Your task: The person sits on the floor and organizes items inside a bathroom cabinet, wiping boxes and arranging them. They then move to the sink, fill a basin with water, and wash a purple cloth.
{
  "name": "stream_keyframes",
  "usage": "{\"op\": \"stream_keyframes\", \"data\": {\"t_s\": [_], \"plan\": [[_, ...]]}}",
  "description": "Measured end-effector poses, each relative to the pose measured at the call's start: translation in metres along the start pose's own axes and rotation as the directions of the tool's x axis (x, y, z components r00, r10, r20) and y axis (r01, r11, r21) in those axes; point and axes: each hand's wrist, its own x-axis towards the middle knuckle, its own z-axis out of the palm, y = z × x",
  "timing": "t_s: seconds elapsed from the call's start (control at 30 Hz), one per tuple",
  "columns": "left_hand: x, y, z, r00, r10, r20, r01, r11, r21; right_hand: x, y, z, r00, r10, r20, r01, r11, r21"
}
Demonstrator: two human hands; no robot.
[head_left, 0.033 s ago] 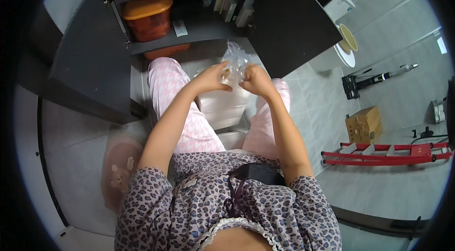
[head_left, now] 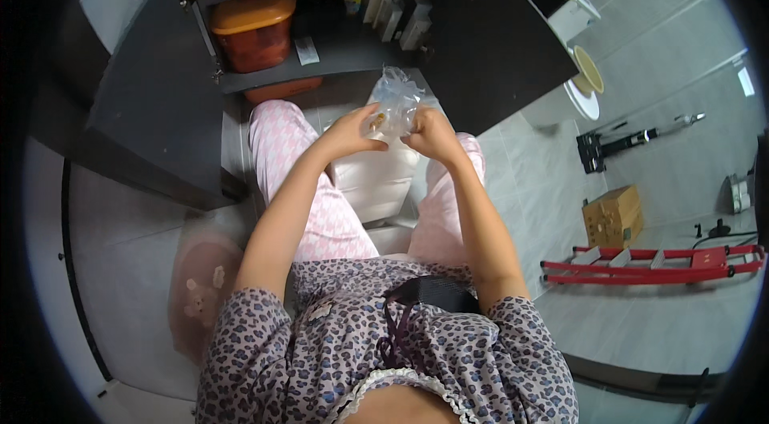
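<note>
A crinkled clear plastic bag is between my hands, above my knees, with something small and orange-yellow inside near its left side. My left hand cups the bag's left side, thumb and fingers curved loosely round it. On the other side, my right hand is closed with its fingers curled on the bag's right edge; the fingertips are partly hidden. Below the bag, between my legs, stands a whitish, smooth-wrapped block-shaped package. What it contains is not visible.
An open dark cabinet ahead holds an orange-lidded tub and several small boxes. Its doors swing out on both sides. To the right lie a cardboard box, a red ladder and a black stick-like appliance.
The bag's top spreads a little differently, and my left hand has shifted slightly left. Both hands stay at the bag.
</note>
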Motion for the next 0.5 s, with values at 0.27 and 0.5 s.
{"op": "stream_keyframes", "data": {"t_s": [0.27, 0.5], "plan": [[-0.028, -0.049, -0.045, 0.909, -0.154, -0.387, 0.048, 0.962, -0.268, 0.093, -0.013, 0.004, 0.985, 0.061, -0.161, 0.006, 0.924, 0.382], [-0.016, -0.07, -0.027, 0.707, -0.702, -0.087, 0.549, 0.622, -0.558, 0.165, -0.031, -0.027, 0.936, 0.089, -0.34, 0.223, 0.599, 0.769]]}}
